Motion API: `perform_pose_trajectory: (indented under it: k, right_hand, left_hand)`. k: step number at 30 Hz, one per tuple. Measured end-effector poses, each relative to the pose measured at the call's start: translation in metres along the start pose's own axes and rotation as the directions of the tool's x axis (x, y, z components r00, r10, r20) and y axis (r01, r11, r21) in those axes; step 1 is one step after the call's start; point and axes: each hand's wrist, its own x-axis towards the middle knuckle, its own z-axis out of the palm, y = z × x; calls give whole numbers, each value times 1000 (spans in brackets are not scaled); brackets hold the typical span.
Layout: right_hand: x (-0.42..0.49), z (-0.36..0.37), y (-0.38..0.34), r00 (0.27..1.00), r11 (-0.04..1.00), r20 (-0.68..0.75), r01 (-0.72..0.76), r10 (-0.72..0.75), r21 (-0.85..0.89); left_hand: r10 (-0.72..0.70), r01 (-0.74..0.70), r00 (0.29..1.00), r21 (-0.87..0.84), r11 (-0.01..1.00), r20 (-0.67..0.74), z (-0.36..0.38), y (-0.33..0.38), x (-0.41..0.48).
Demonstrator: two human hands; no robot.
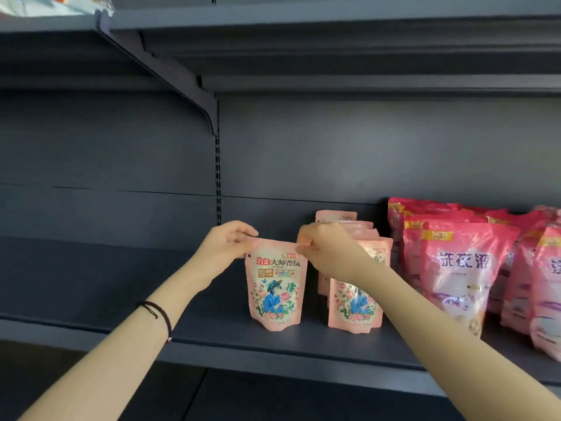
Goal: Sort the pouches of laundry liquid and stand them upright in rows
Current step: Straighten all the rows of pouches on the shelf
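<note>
The left hand (226,241) and right hand (321,247) each pinched a top corner of the pink pouch (274,287), upright on the shelf (212,332) just left of the matching row (355,302). Judged risk: soft base; uneven release could tip it forward off the edge.

I pinch the top corners of a peach floral pouch (274,287), upright just left of the matching pouch row (355,305).

Dark grey metal shelving (303,340) with slotted upright (217,177) and angled bracket (170,69) overhead.
</note>
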Motion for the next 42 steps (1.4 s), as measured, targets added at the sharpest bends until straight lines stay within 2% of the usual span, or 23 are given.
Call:
perform_pose_trajectory:
  k: [2, 3, 7, 10, 14, 19, 22, 25, 28, 32, 34, 37, 42]
  right_hand:
    - [-6, 5, -4, 996, 990, -43, -71, 76, 118]
    - [-10, 7, -7, 992, 982, -73, -88, 101, 166]
    - [-23, 7, -15, 943, 941, -262, -115, 204, 318]
    - [-39, 1, -14, 876, 871, -358, -127, 323, 475]
    - [-67, -1, -1, 789, 774, -426, -97, 443, 625]
    - [-91, 3, 29, 749, 672, -420, -46, 513, 740]
    - [-97, 6, 49, 732, 633, -397, -60, 554, 772]
    - [-96, 10, 62, 747, 603, -371, -49, 551, 796]
    - [-103, 22, 67, 786, 601, -353, -29, 508, 799]
    - [-129, 43, 72, 846, 606, -323, -1, 425, 795]
    - [-141, 51, 75, 867, 643, -317, -5, 385, 766]
    - [-154, 57, 79, 891, 724, -299, -47, 343, 689]
    - [-167, 62, 83, 976, 853, -142, -70, 166, 517]
  left_hand:
    - [-105, 95, 994, -287, 953, -19, 11, -7, -6]
    - [-134, 111, 990, -365, 924, -37, 16, -10, -8]
    - [-134, 48, 983, -532, 845, -125, 33, 0, -14]
    - [-81, -36, 983, -606, 794, -166, 53, 20, -20]
    - [-70, -76, 978, -648, 758, -197, 94, 41, -30]
    - [-85, -93, 972, -686, 721, -221, 150, 45, -36]
    - [-71, -120, 967, -679, 724, -246, 176, 46, -34]
    - [-57, -152, 951, -622, 768, -304, 189, 46, -29]
    - [-51, -182, 930, -577, 796, -364, 193, 39, -28]
    - [66, -240, 918, -416, 877, -391, 193, 23, -39]
    - [138, -253, 919, -282, 925, -370, 193, 15, -48]
    - [269, -312, 916, -106, 944, -297, 192, 0, -60]
    - [307, -307, 950, 12, 952, -49, 184, -26, -74]
